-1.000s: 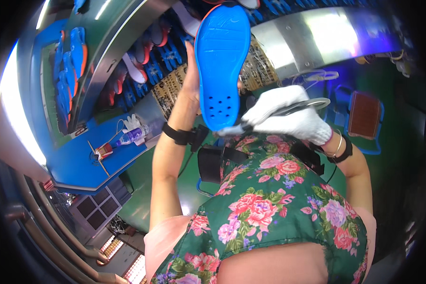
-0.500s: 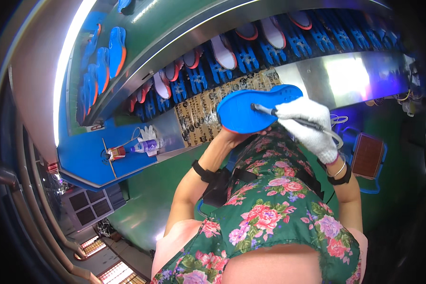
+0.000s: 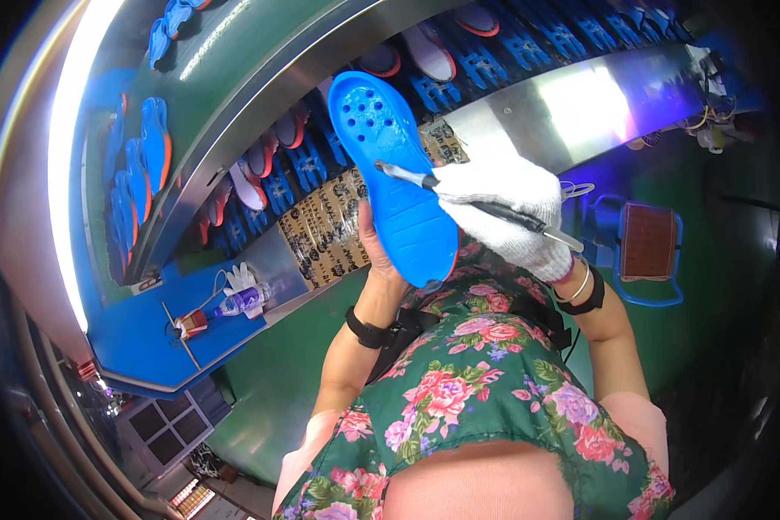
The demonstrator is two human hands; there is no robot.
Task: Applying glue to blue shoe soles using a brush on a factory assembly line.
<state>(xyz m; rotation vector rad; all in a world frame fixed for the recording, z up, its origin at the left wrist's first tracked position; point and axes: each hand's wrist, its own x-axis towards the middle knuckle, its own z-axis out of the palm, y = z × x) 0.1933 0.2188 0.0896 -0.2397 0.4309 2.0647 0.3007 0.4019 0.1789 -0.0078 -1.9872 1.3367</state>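
My bare left hand holds a blue shoe sole from its left side and below, the thumb along the edge. The sole stands lengthwise, its inner face up, with a group of small holes at the far end and a wet shine there. My right hand, in a white knit glove, is closed around a thin brush with a pale tube at its back end. The brush tip touches the sole's middle, near its left edge. The fingers under the sole are mostly hidden.
Behind the sole, a rack line holds several red-edged soles and blue holders. Taped cardboard covers part of the metal ledge. On the left blue table are a bottle and small cup. A stool stands right.
The sole has turned from lying crosswise to pointing away from me, its holed end now far. Both hands have shifted left, and the brush tip is at the sole's middle. The view has shifted too.
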